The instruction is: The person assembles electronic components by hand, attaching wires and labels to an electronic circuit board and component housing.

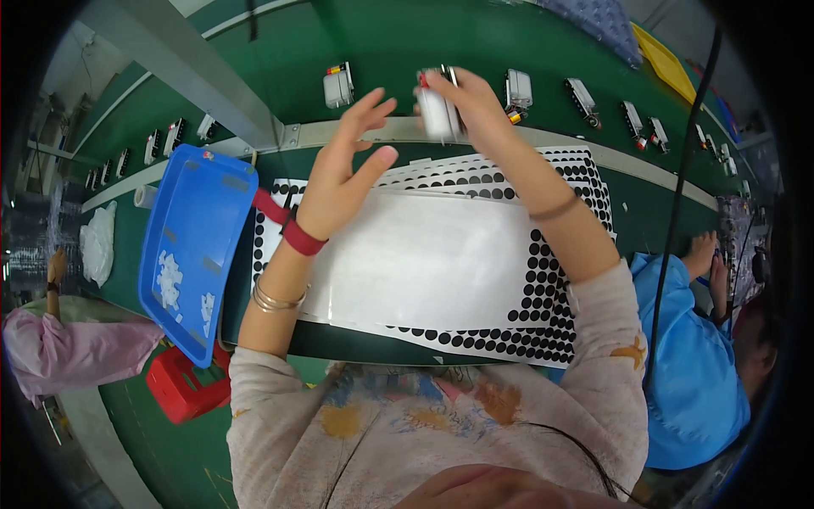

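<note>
Above the far edge of the work surface, my right hand [476, 106] grips a small white boxy piece [438, 117] with a red part at its upper end. The piece is somewhat blurred, so its exact kind is unclear. My left hand [339, 182] is held up to the left of it, fingers spread and nothing in them. A red strap [305, 238] circles my left wrist. Below both hands lies a stack of white sheets [424, 254] with rows of black round stickers. The top sheet is mostly bare, with stickers left along its right end.
A blue tray [191, 220] with small white pieces stands at the left, near a red stool [182, 386]. Similar white boxy units [337, 87] sit along the green belt [381, 42] beyond a metal rail. Co-workers sit on both sides, one in pink [85, 348], one in blue [691, 382].
</note>
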Demonstrator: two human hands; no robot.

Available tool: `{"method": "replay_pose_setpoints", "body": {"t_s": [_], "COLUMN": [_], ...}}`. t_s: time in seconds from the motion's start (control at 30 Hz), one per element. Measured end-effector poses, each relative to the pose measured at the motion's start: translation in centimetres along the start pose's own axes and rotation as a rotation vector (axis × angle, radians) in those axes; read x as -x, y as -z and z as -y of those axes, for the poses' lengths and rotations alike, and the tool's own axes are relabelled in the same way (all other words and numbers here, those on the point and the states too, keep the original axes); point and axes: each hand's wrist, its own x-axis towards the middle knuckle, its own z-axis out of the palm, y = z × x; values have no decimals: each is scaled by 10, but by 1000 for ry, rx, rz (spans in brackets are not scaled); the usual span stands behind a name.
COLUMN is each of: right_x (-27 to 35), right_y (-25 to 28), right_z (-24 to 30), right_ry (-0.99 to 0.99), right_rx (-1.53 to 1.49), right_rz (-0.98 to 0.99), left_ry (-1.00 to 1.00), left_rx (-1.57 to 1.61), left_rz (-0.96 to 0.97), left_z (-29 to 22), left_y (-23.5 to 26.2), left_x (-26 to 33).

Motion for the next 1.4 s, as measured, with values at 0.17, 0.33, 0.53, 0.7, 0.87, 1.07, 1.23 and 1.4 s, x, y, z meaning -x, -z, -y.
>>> {"method": "replay_pose_setpoints", "body": {"t_s": [0.17, 0.33, 0.53, 0.7, 0.87, 1.07, 1.23, 1.4], "right_x": [-78, -49, 34, 32, 46, 87, 84, 84], "right_y": [42, 69, 74, 97, 43, -6, 8, 8], "right_z": [-35, -13, 2, 3, 31, 6, -26, -31], "right_ry": [147, 740, 478, 658, 624, -121, -19, -63], "right_rx": [728, 1509, 1925, 2086, 1372, -296, -686, -796], "right_rz": [-327, -189, -25, 51, -132, 111, 160, 189], "left_ry": [-105, -251, -323, -560, -702, -814, -700, -584], "left_rx": [-369, -607, -529, -764, -853, -770, -660, -648], "left_rz": [224, 475, 607, 491, 444, 462, 372, 428], "left_z": [-17, -32, -40, -28, -19, -20, -25, -30], "left_y": [-2, -17, -74, -135, -139, -151, -164, -166], "left_x": [18, 41, 60, 83, 80, 85, 85, 105]}}
